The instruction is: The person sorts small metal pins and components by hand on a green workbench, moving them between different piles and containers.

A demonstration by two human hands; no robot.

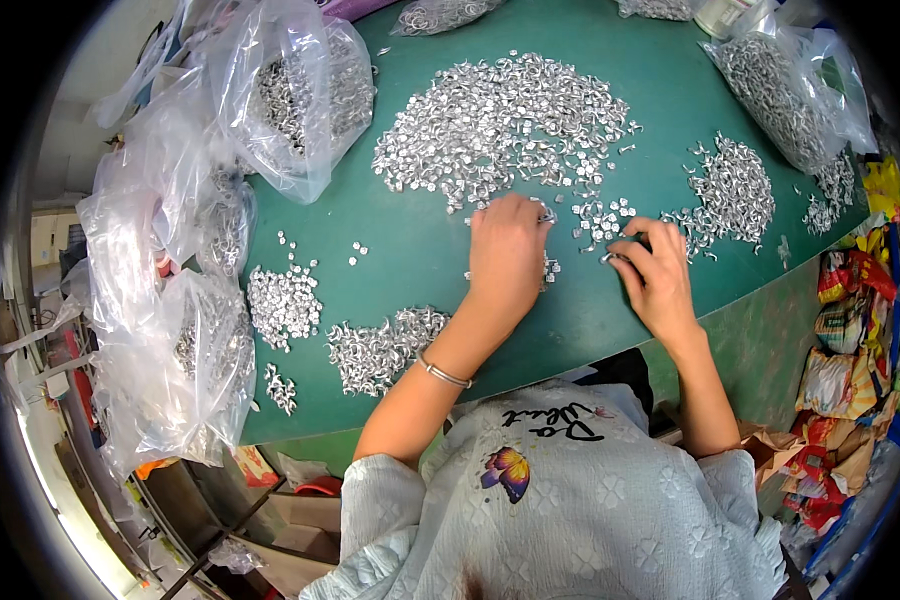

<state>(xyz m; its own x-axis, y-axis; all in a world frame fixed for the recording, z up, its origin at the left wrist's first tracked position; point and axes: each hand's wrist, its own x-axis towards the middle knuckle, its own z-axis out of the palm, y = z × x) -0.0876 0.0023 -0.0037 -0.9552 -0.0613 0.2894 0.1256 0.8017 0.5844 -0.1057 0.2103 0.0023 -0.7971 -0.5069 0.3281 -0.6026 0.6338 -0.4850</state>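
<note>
Small silver metal pieces, many of them curved, lie in a large pile (505, 125) at the far middle of the green table. My left hand (508, 250) is closed at the near edge of that pile, back upward; its fingertips and whatever they hold are hidden. A few loose pieces (551, 270) show beside it. My right hand (657, 280) is closed, thumb and fingers pinching a small silver metal piece (607, 258). Just beyond those fingertips is a loose cluster of pieces (602, 218). A silver bangle (442, 374) circles my left wrist.
Smaller piles of metal pieces lie at the right (732, 190), near left (380, 350) and left (285, 305). Clear plastic bags of pieces stand at the left (305, 100) and far right (780, 95). The table's near edge (570, 368) runs before me; colourful sacks (838, 385) lie beyond its right side.
</note>
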